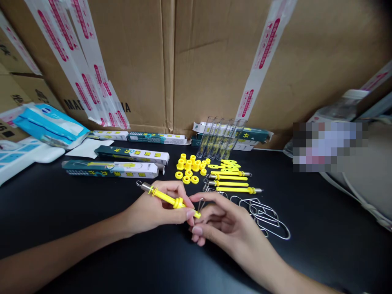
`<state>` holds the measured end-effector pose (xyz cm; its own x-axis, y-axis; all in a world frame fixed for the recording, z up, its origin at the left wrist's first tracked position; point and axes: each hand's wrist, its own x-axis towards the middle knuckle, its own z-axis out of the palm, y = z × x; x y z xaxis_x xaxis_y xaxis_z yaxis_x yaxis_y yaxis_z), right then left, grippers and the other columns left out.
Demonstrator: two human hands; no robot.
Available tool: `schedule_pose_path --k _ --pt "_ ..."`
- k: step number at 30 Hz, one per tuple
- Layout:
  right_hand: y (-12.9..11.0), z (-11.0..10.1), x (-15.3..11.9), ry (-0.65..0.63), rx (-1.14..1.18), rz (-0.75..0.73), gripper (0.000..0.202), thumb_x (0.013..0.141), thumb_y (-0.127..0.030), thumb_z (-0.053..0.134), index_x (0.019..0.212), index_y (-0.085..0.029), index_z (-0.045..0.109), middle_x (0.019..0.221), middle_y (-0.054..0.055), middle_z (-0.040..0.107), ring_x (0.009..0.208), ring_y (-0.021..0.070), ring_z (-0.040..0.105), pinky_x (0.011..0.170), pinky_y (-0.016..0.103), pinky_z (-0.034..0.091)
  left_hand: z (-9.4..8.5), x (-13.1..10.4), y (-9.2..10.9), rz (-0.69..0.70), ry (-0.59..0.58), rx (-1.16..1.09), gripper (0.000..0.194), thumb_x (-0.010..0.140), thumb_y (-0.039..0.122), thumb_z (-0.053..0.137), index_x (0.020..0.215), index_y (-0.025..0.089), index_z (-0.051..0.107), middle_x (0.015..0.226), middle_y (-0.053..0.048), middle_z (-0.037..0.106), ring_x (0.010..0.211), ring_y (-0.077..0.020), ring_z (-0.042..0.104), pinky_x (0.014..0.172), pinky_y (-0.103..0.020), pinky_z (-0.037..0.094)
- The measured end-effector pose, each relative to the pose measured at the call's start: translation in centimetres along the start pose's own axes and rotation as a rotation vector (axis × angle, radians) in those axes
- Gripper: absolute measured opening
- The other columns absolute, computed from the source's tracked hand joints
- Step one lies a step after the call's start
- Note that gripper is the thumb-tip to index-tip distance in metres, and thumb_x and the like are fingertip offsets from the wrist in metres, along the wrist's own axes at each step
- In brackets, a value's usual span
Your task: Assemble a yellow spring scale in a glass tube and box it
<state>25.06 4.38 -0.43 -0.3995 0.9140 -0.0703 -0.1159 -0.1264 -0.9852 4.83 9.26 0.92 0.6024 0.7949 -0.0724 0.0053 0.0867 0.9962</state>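
My left hand (165, 204) grips a yellow plastic rod (165, 197), part of a spring scale, with its thumb near the rod's lower end. That rod slants down to the right; a silver cap (146, 187) with a wire ring tops its upper end, and yellow collars sit partway along it. Close to the lower tip, my right hand (225, 222) has its thumb and fingers closed about a thin bent metal wire (201, 204). The wire meets the rod's tip, but whether it passes through a hole there I cannot tell. Both hands are just above the black table (122, 253).
Behind the hands lie yellow collars (188, 165), yellow rods (232, 183) and clear tubes (216, 139). Metal wire hooks (269, 216) lie at right. Small boxes (110, 168), a blue packet (52, 124) and a plastic bottle (339, 107) stand around, before a cardboard wall (208, 73).
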Motion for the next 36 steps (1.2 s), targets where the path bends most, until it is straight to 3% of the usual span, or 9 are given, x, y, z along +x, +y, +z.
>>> schedule_pose_path --k 3,9,13,20,24,30,36 --pt "-0.5 0.0 0.3 0.018 0.122 0.085 0.042 0.070 -0.035 0.093 0.103 -0.019 0.071 0.069 -0.004 0.071 0.059 0.0101 0.067 0.061 0.021 0.056 -0.1 -0.1 0.1 0.011 0.020 0.004 0.023 0.077 0.025 0.084 0.075 0.015 0.063 0.066 -0.001 0.074 0.057 -0.0094 0.064 0.055 -0.017 0.045" --pt "-1.1 -0.5 0.0 0.015 0.056 0.053 0.028 0.079 -0.042 0.085 0.083 -0.015 0.077 0.075 0.001 0.071 0.063 0.0097 0.062 0.062 0.022 0.051 0.2 0.0 0.5 0.025 0.002 -0.060 0.021 0.077 0.025 0.083 0.089 0.014 0.068 0.068 -0.001 0.073 0.056 -0.0097 0.060 0.053 -0.019 0.047" --pt "-0.7 -0.6 -0.1 -0.008 0.166 0.086 0.027 0.079 -0.040 0.087 0.078 -0.016 0.075 0.070 0.001 0.072 0.062 0.0094 0.063 0.062 0.020 0.051 0.3 0.0 0.7 0.007 0.011 -0.120 0.022 0.076 0.025 0.084 0.084 0.014 0.066 0.066 -0.002 0.073 0.054 -0.0107 0.061 0.055 -0.021 0.049" --pt "-0.6 -0.5 0.2 -0.033 0.376 0.082 0.022 0.089 -0.037 0.079 0.084 -0.017 0.072 0.079 0.001 0.074 0.071 0.0096 0.067 0.067 0.019 0.052 0.7 -0.2 0.5 -0.006 -0.012 -0.217 0.024 0.079 0.031 0.083 0.086 0.015 0.066 0.066 -0.002 0.073 0.055 -0.0111 0.063 0.055 -0.021 0.049" --pt "-0.5 -0.7 0.3 -0.050 0.417 0.070 0.022 0.093 -0.035 0.075 0.084 -0.015 0.072 0.080 0.002 0.073 0.074 0.0097 0.068 0.072 0.020 0.053 1.4 -0.4 0.5 -0.067 -0.029 -0.421 0.022 0.081 0.031 0.084 0.090 0.015 0.071 0.067 -0.001 0.072 0.059 -0.0104 0.064 0.058 -0.020 0.048" --pt "-1.0 -0.6 0.2 -0.084 0.462 0.056 0.019 0.096 -0.033 0.072 0.088 -0.016 0.070 0.090 0.005 0.077 0.083 0.0117 0.073 0.078 0.021 0.055 1.5 -0.3 0.3 -0.063 0.065 -0.458 0.022 0.074 0.030 0.090 0.083 0.014 0.080 0.076 -0.004 0.074 0.071 -0.0099 0.063 0.066 -0.019 0.047" --pt "-1.3 -0.3 0.1 0.053 0.399 0.000 0.028 0.076 -0.024 0.090 0.074 -0.019 0.062 0.080 -0.003 0.073 0.072 0.0083 0.070 0.071 0.017 0.055 1.5 -0.5 0.3 -0.052 0.065 -0.281 0.021 0.072 0.029 0.091 0.090 0.020 0.083 0.084 -0.003 0.075 0.076 -0.0136 0.064 0.074 -0.025 0.049"
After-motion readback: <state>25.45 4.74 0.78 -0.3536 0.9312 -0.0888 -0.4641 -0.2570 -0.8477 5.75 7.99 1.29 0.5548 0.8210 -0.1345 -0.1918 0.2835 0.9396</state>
